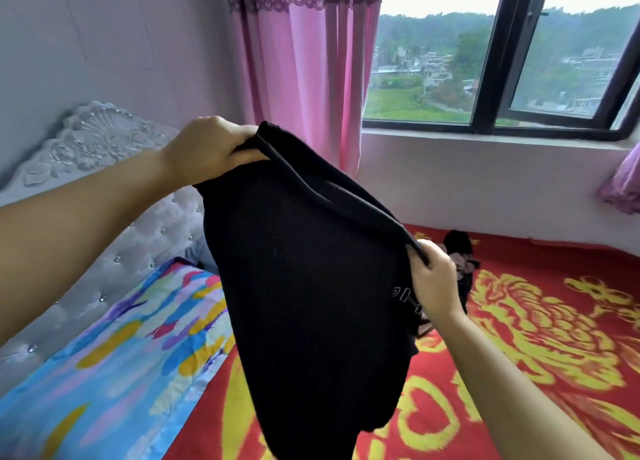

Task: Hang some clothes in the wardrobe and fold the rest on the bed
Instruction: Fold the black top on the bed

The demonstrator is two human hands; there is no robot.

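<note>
Left hand [211,149] and right hand [433,279] are each pinching one end of the top hem of a black garment [304,279], holding it in the air above the bed [519,338]. Fabric is hanging limp: judged soft, light, non-slippery. Gripping at the hem corners looks best for folding.

Single head-worn wide-angle view, looks forward and down across bed [519,338] toward window [485,71] and pink curtain [304,61]; both hands close before lens; headboard [86,147] at left edge
</note>
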